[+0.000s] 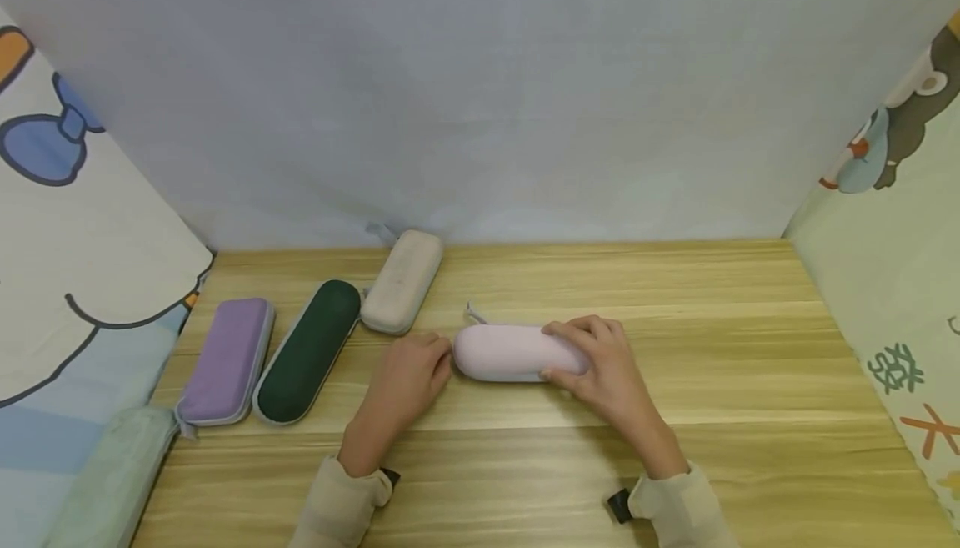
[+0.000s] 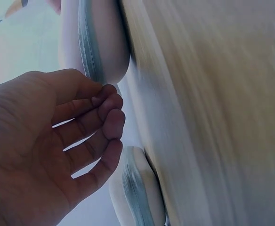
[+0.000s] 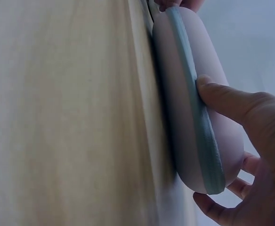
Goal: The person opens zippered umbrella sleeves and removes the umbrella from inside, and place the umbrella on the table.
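A pale pink hard-shell zip case [image 1: 498,354] lies lengthwise across the table, a grey-green zipper [image 3: 198,113] running along its side. My right hand [image 1: 603,369] grips its right end, thumb on the near side by the zipper and fingers round the far side and end. At the left end, my left hand [image 1: 408,374] has its fingers curled, thumb and index fingertips [image 2: 108,90] pinched together right at the zipper's end. Whatever lies between those fingertips is hidden. A small fabric loop [image 1: 474,313] sticks out behind the case.
To the left lie several more zip cases: a beige one [image 1: 402,281] near the back wall, a dark green one [image 1: 309,352], a purple one [image 1: 227,360] and a pale green one [image 1: 112,481] at the table's left edge. Patterned cloth panels [image 1: 900,281] flank the wooden table [image 1: 720,381].
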Demonstrator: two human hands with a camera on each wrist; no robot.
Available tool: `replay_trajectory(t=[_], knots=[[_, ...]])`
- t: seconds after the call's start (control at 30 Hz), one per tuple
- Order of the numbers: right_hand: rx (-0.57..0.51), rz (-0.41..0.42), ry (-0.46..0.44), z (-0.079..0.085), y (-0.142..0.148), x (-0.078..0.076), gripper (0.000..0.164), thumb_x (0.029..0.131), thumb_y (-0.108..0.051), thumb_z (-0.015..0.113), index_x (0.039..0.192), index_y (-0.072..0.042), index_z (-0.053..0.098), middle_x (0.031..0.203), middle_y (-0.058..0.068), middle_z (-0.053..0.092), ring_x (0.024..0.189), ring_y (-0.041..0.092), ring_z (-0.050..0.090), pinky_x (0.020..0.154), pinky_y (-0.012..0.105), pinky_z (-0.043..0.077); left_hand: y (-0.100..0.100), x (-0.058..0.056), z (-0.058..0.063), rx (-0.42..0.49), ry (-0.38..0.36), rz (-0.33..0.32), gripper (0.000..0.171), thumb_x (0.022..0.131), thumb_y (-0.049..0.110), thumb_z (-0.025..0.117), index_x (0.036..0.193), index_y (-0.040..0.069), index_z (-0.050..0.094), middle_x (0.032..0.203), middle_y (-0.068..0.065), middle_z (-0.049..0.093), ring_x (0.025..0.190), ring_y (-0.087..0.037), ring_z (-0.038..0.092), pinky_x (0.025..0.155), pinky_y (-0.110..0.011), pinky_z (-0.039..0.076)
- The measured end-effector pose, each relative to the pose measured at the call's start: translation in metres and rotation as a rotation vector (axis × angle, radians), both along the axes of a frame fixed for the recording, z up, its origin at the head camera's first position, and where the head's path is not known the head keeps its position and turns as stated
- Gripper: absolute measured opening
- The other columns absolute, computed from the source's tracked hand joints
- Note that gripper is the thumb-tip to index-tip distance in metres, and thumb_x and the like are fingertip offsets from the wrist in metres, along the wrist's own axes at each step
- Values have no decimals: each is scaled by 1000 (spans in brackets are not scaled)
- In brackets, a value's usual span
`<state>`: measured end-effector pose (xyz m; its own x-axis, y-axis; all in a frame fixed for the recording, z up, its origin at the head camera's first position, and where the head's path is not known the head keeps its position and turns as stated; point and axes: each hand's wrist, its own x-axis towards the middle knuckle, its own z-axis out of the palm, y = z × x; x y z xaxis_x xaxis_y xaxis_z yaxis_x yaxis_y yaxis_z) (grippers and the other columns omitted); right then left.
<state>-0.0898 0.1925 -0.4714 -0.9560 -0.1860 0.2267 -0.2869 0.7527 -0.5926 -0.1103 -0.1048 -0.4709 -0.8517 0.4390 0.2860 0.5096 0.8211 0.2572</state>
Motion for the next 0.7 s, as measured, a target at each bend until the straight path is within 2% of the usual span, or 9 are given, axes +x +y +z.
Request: replay_trajectory(t=[0.1, 0.3, 0.5, 0.7], knots=[[-10, -12, 37, -4, -2, 0, 56, 76, -33, 94, 128, -23, 73, 121, 11, 68, 117, 39, 54, 95, 51, 45, 3, 3, 1, 28, -2, -10, 22, 90, 9, 76, 73, 16, 63, 63, 6, 46, 57, -9, 41, 55, -26, 36], [-46, -32, 55, -6, -1, -5, 53, 77, -27, 93, 126, -21, 74, 117, 13, 66, 114, 40, 54, 90, 49, 45, 21, 10, 2, 73, -44, -143, 15, 94, 14, 72, 81, 18, 67, 69, 8, 55, 63, -6, 46, 59, -22, 40], [-39, -24, 25, -7, -4, -5, 53, 79, -32, 92, 127, -23, 74, 120, 13, 67, 118, 42, 53, 94, 53, 45, 23, 15, 3, 41, -41, -95, 20, 93, 14, 75, 77, 20, 65, 67, 10, 53, 61, -7, 45, 59, -24, 40], [-40, -38, 42, -6, -7, -3, 53, 77, -31, 93, 126, -22, 74, 119, 14, 66, 117, 43, 53, 96, 55, 44, 28, 20, 6, -14, 5, -74, 26, 93, 15, 75, 72, 20, 61, 62, 9, 50, 56, -6, 42, 57, -26, 37]])
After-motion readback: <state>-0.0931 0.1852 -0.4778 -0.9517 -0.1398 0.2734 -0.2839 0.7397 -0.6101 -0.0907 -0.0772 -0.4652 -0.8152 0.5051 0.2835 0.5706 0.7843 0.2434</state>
